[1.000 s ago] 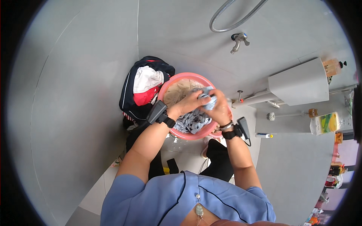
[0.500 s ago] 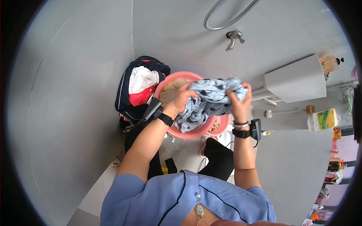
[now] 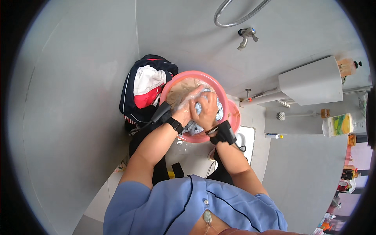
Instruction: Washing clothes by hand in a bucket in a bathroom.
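Note:
Both hands are together inside a pink basin (image 3: pixel 213 81), with a wet light-blue patterned cloth (image 3: pixel 192 128) bunched between them. My left hand (image 3: pixel 186 105), shiny with water or suds, is closed on the cloth from the left, its fingers pointing to the far side and slightly smeared. My right hand (image 3: pixel 206 109) wraps over the cloth from the right, fingers curled around the bunch. Part of the cloth spreads below the hands toward the near rim. Whitish water and a beige cloth (image 3: pixel 175 95) fill the basin's left part; what lies under my hands is hidden.
A dark bag (image 3: pixel 129 88) with white and red clothes stands against the basin's left side. A second pink basin (image 3: pixel 235 116) sits partly behind it on the right. On the far wall are a tap (image 3: pixel 246 38) and a metal hose (image 3: pixel 239 24). A white cistern (image 3: pixel 311 82) hangs right.
My right hand has moved left and down to meet my left hand. The cloth, stretched between the hands above the basin before, is now bunched up in the basin.

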A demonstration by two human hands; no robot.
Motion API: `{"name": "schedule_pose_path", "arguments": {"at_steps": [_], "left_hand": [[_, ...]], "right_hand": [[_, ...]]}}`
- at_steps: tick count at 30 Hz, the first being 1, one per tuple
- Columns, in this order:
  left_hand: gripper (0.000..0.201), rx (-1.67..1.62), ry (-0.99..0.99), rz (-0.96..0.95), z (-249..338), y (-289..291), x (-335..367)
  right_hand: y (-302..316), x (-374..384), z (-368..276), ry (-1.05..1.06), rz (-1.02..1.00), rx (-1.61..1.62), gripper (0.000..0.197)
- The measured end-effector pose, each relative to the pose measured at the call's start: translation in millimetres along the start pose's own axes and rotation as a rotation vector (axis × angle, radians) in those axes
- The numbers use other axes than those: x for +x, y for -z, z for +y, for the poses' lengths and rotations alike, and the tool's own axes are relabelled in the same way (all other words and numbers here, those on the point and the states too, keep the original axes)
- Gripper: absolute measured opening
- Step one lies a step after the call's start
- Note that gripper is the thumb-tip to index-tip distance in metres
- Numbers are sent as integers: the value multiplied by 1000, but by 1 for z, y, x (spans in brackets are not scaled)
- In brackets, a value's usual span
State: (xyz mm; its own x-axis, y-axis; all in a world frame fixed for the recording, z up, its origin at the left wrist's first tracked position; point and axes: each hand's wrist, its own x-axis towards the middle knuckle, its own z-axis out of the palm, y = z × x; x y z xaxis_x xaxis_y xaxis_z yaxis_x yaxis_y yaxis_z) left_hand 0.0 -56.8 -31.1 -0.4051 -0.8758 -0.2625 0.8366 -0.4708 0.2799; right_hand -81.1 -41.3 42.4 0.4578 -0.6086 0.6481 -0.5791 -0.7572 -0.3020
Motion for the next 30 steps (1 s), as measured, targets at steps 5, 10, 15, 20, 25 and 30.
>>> {"name": "schedule_pose_path", "arguments": {"at_steps": [5,10,15,20,25,30], "left_hand": [[33,114,-247,334,-6,-17,0],[45,305,-277,342,-6,-32,-7],[68,769,-227,63,-12,-31,-23],[64,1442,3,209,-12,-17,-19],[37,867,-219,460,-12,4,-11],[34,183,-143,302,30,19,-10]], "right_hand": [[-5,9,25,-214,13,117,12],[12,23,63,-452,132,5,23],[51,65,88,-695,272,257,32],[45,63,86,-545,127,269,39],[50,-3,92,-435,51,56,55],[23,-109,62,-1195,-44,807,61]]}}
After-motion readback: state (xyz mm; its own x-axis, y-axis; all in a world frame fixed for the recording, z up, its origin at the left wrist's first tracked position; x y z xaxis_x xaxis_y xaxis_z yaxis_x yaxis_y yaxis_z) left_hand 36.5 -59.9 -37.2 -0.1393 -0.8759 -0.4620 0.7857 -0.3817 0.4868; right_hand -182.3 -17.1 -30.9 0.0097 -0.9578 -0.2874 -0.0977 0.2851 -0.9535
